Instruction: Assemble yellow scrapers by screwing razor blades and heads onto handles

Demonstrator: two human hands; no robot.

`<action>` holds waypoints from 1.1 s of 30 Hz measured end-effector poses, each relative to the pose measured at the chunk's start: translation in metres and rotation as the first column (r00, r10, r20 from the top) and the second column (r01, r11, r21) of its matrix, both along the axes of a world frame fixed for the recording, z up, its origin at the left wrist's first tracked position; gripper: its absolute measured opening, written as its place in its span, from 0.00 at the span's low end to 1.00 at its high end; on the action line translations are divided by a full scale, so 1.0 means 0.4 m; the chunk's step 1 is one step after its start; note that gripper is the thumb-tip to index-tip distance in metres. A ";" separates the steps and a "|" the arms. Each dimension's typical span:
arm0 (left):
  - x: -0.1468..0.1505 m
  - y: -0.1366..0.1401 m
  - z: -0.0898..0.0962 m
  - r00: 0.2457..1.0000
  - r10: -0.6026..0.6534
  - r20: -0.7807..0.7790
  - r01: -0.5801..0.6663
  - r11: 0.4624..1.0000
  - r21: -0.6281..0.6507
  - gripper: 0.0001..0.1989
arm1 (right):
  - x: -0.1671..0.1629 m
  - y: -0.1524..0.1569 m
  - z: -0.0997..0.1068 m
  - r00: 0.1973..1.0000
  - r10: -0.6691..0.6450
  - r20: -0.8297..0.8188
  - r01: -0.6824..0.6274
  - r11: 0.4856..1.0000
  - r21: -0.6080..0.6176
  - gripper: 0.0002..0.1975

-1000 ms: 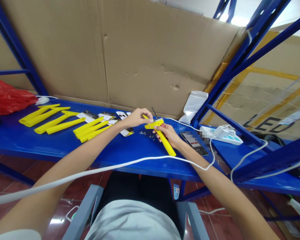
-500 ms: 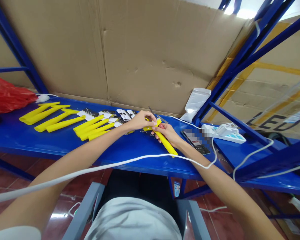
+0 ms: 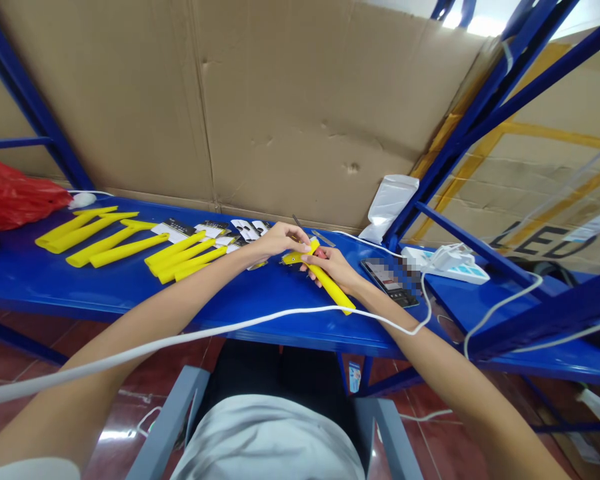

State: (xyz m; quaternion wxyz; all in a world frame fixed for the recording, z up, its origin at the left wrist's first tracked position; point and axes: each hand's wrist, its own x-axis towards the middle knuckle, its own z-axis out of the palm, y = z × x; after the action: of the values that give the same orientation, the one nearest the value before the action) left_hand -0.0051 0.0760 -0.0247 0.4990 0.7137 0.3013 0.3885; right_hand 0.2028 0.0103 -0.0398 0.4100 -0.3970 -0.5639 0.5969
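My right hand (image 3: pixel 334 268) is closed around a yellow plastic handle (image 3: pixel 334 288), which slants toward the table's front edge. A small red thing (image 3: pixel 321 253) shows at the fingers of this hand; what it is I cannot make out. At the handle's upper, angled end, my left hand (image 3: pixel 283 241) has its fingers bent and pinched against the yellow plastic. What lies between those fingertips is hidden. A thin dark rod (image 3: pixel 297 221) sticks up just behind them. Several similar yellow handles (image 3: pixel 130 250) lie in a row to the left, beside printed cards (image 3: pixel 175 230).
A white cable (image 3: pixel 220 327) crosses in front of my arms. Right of my right hand lie a phone (image 3: pixel 389 283) and a white power strip (image 3: pixel 447 263). A white pouch (image 3: pixel 391 203) leans by the blue frame (image 3: pixel 460 143); a red plastic bag (image 3: pixel 17 193) sits far left.
My left hand has shifted slightly at the handle's upper end, and its fingers are bent a little differently. The right hand still grips the handle. The whole view has moved slightly.
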 end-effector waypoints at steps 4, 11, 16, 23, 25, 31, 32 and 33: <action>0.000 -0.008 0.002 1.000 0.015 -0.005 -0.015 1.000 -0.018 0.13 | 0.000 -0.001 0.002 1.000 0.001 0.006 -0.001 1.000 -0.005 0.23; 0.010 -0.021 -0.003 0.996 0.023 0.087 -0.019 0.999 -0.036 0.16 | 0.003 0.008 -0.002 1.000 -0.021 -0.011 0.021 1.000 -0.009 0.25; 0.014 -0.012 -0.007 0.989 0.095 0.117 -0.089 0.994 -0.058 0.15 | 0.005 0.007 0.002 0.998 -0.054 -0.034 0.054 0.999 0.001 0.23; 0.011 -0.008 -0.008 0.995 0.077 0.063 -0.076 0.997 -0.025 0.14 | 0.012 0.013 0.003 0.992 -0.111 -0.053 0.112 0.994 0.012 0.21; 0.011 -0.009 -0.005 0.995 0.080 0.059 -0.079 0.997 -0.022 0.13 | 0.013 0.014 0.003 0.992 -0.111 -0.054 0.111 0.994 0.011 0.20; 0.013 -0.015 0.001 0.992 0.098 0.078 -0.096 0.995 -0.022 0.12 | 0.013 0.013 0.005 0.992 -0.116 -0.054 0.117 0.993 0.011 0.22; 0.014 -0.016 0.002 0.991 0.101 0.082 -0.100 0.995 -0.025 0.11 | 0.013 0.013 0.005 0.992 -0.116 -0.052 0.117 0.993 0.012 0.22; 0.014 -0.016 0.002 0.991 0.104 0.084 -0.102 0.994 -0.027 0.11 | 0.013 0.013 0.005 0.992 -0.116 -0.051 0.117 0.993 0.014 0.23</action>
State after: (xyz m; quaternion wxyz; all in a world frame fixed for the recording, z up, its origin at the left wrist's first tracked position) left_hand 0.0005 0.0694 -0.0238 0.4986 0.6744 0.3206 0.4403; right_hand 0.2079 0.0154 -0.0377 0.4613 -0.4106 -0.5343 0.5771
